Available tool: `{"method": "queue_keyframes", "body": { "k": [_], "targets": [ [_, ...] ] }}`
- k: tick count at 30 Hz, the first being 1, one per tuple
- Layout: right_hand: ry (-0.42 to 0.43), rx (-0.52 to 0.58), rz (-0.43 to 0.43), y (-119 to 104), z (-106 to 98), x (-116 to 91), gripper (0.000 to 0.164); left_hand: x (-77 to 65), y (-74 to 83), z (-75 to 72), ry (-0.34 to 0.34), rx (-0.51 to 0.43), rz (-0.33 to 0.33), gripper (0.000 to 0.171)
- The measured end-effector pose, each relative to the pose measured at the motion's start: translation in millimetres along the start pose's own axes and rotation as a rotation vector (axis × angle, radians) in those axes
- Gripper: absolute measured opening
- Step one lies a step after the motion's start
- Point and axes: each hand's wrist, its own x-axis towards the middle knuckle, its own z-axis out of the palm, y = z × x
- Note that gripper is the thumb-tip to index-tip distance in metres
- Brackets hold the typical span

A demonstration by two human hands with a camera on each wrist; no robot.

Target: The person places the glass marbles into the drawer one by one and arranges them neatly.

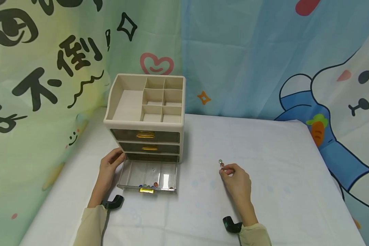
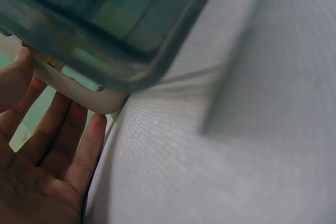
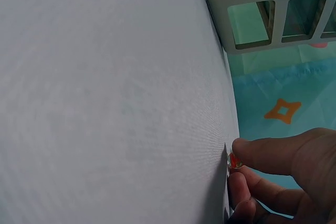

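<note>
Clock is read off the head view, 12 = away from the person.

Right hand (image 1: 236, 181) holds a narrow pinch: thumb and forefinger on a small orange-red glass marble (image 3: 235, 160), low over the white cloth-covered table (image 1: 264, 147). A small pale green glass marble (image 1: 220, 161) sits just beside it at 11 o'clock; can't tell if it's gripped too.

At 9 o'clock from the pinch, well apart: clear plastic pulled-out bottom drawer (image 1: 146, 172), ribbed inside, gold handle (image 1: 146, 190) at its 6 o'clock. Several small coloured marbles (image 1: 155, 184) lie along its front wall, blue and orange among them. Too small to count.

The drawer belongs to a cream plastic desktop organizer (image 1: 144, 122) at its 12 o'clock. 2 smoky upper drawers (image 1: 166, 137) are closed, gold handles on both. Top tray: 1 large compartment at 9 o'clock, 6 small at 3.

Left hand (image 1: 109, 167) is at the drawer's 9 o'clock, fingers fairly straight and spread from the thumb, touching the organizer's lower corner.

Black wrist-worn cameras (image 1: 113, 202) on both wrists, pale yellow sleeves (image 1: 90, 225) below.

Backdrop: printed fabric curtain (image 1: 233, 61), pink heart (image 1: 142, 65) at the organizer's 12, white cartoon animal (image 1: 341, 89) at about 2 from the right hand.
</note>
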Motion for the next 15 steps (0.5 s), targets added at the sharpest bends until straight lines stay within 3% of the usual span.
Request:
{"method": "queue_keyframes", "body": {
  "k": [15],
  "targets": [
    [-0.03,0.004,0.001,-2.5,-4.8,-0.9,0.018,-0.8,2.7,0.5,0.001,0.016,-0.006,0.035]
  ]
}}
